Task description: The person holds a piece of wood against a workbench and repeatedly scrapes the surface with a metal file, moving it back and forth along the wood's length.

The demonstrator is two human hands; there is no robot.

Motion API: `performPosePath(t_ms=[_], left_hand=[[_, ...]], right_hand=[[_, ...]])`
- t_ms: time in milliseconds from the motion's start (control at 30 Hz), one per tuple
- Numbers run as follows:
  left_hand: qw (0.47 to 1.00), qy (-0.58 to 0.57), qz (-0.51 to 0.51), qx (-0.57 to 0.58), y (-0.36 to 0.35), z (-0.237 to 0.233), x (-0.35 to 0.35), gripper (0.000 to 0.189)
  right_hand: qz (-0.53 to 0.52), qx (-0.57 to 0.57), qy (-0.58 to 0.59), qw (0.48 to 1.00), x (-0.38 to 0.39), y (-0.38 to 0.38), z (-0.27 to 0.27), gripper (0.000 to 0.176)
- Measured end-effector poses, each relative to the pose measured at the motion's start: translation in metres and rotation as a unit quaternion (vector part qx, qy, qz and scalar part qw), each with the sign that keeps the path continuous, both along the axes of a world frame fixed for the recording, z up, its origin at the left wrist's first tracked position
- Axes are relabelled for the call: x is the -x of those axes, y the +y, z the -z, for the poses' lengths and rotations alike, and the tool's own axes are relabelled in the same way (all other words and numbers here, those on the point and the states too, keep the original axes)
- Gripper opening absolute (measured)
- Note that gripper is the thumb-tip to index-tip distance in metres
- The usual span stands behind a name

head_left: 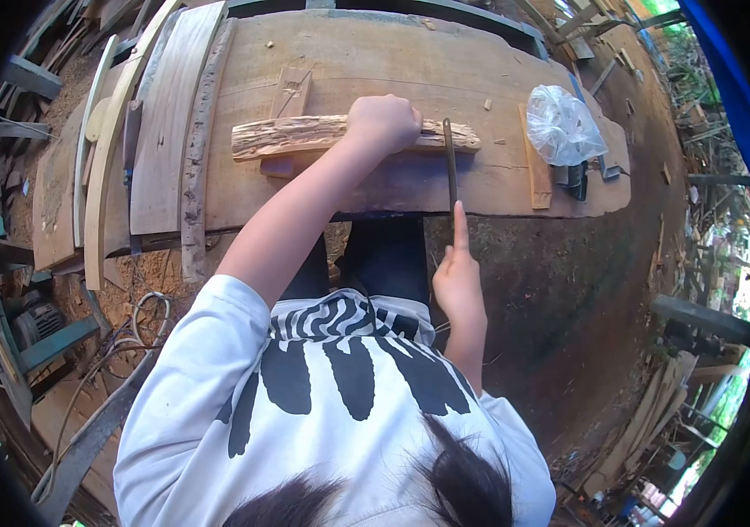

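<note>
A rough, grooved strip of wood [291, 137] lies crosswise on the workbench, raised on a flat block [292, 90] beneath its left part. My left hand [382, 123] is closed over the strip near its middle and presses it down; the fingertips are partly hidden. In my right hand [459, 279] is a long, narrow, dark tool with a rounded tip that looks like a file [451, 162]. Its far end crosses the strip's right part. My right index finger stretches along the tool, and the other fingers wrap round its hidden handle.
On the workbench [252, 66] several boards [173, 123] lie at the left. A dark-handled tool [131, 140] sits among them. At the right are a clear plastic bag [565, 127] and a short wood piece [535, 167]. A motor [41, 323] and cables [142, 316] are at lower left.
</note>
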State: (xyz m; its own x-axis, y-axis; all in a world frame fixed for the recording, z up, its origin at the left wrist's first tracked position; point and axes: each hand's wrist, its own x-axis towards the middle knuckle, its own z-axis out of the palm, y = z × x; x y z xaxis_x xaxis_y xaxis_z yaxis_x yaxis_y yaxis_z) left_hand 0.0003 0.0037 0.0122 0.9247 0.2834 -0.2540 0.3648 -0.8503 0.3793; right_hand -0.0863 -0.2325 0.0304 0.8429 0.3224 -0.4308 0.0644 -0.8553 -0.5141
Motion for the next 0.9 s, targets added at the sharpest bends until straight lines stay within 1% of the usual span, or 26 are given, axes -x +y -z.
performPosePath(t_ms=[67, 200, 233, 267, 367, 467, 500, 567, 600, 667, 767, 800, 867, 900], left_hand=[[1.0, 0.006, 0.01, -0.003, 0.0, 0.0, -0.002, 0.045], [1.0, -0.016, 0.02, 0.011, 0.003, 0.003, -0.003, 0.048], [1.0, -0.001, 0.013, 0.016, 0.004, 0.003, -0.005, 0.047], [1.0, 0.015, 0.006, 0.019, 0.005, 0.003, -0.006, 0.047], [1.0, 0.014, 0.01, 0.015, 0.008, 0.01, -0.01, 0.046], [0.999, 0.019, 0.006, 0.027, 0.007, 0.006, -0.009, 0.045], [0.999, 0.02, 0.006, 0.028, 0.007, 0.006, -0.009, 0.045], [1.0, 0.015, 0.016, 0.018, 0.007, 0.008, -0.009, 0.04], [1.0, 0.014, 0.016, 0.018, 0.007, 0.011, -0.01, 0.04], [0.998, -0.002, 0.067, -0.012, 0.009, 0.019, -0.011, 0.036], [0.996, 0.0, 0.081, -0.025, 0.008, 0.013, -0.009, 0.031], [0.997, -0.002, 0.078, -0.026, 0.009, 0.01, -0.007, 0.031], [0.99, 0.005, 0.132, -0.043, 0.011, 0.005, -0.004, 0.03], [0.99, 0.005, 0.132, -0.043, 0.01, 0.006, -0.005, 0.03]], right_hand=[[0.007, 0.008, 0.015, 1.0, -0.013, 0.011, 0.0, 0.076], [-0.027, -0.01, -0.03, 0.999, -0.068, 0.048, 0.016, 0.075], [-0.037, -0.019, -0.05, 0.998, -0.074, 0.051, 0.019, 0.074], [-0.038, -0.019, -0.051, 0.998, -0.073, 0.05, 0.02, 0.074], [-0.042, -0.023, -0.066, 0.997, -0.055, 0.036, 0.018, 0.074], [-0.024, -0.003, -0.04, 0.999, -0.011, 0.005, 0.01, 0.073], [-0.009, -0.002, -0.014, 1.0, 0.001, -0.004, 0.006, 0.072], [0.009, 0.004, 0.018, 1.0, 0.009, -0.01, 0.001, 0.073], [0.009, 0.004, 0.018, 1.0, 0.006, -0.008, 0.004, 0.073], [-0.022, -0.03, -0.046, 0.998, -0.011, 0.002, 0.015, 0.073], [-0.032, -0.028, -0.072, 0.996, -0.057, 0.038, 0.023, 0.076], [-0.035, -0.029, -0.075, 0.996, -0.069, 0.048, 0.023, 0.076], [-0.043, -0.016, -0.069, 0.997, -0.083, 0.058, 0.022, 0.077], [-0.043, -0.016, -0.069, 0.997, -0.08, 0.056, 0.023, 0.077]])
